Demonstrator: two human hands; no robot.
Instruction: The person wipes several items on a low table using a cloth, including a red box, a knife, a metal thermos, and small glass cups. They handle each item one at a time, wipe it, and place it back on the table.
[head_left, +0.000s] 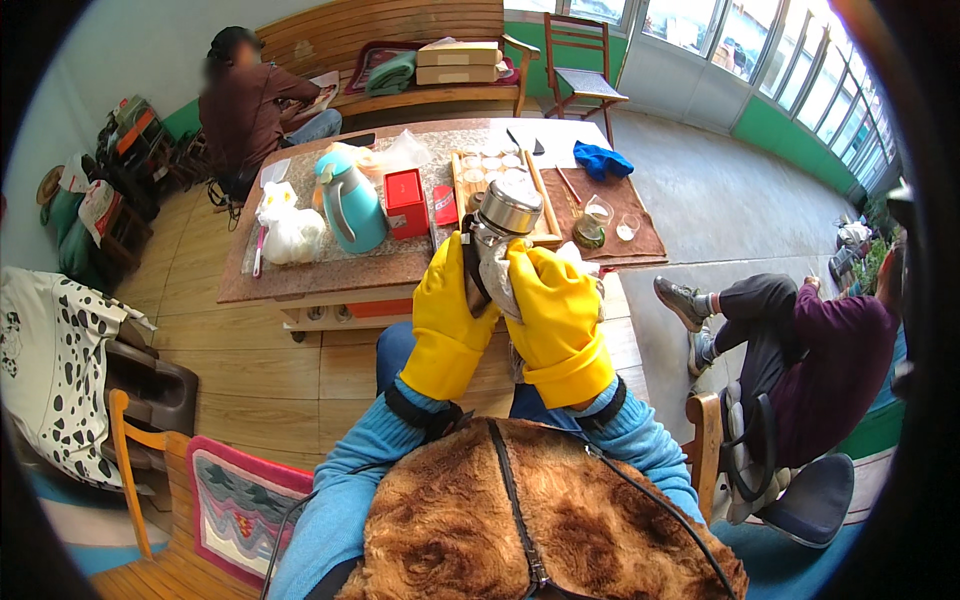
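Both my hands wear yellow rubber gloves and hold a shiny stainless-steel kettle with a dark handle in front of my chest. My left hand grips it on the handle side. A greyish cloth is bunched in my right hand, pressed against the metal. The kettle is tilted, and its lower part is largely covered by the gloves and cloth. Just beyond it, a wooden tea tray carries several small clear cups.
On the table stand a turquoise thermos jug, a red box, a white plastic bag, a glass pitcher and a blue cloth. One person sits at far left, another at right.
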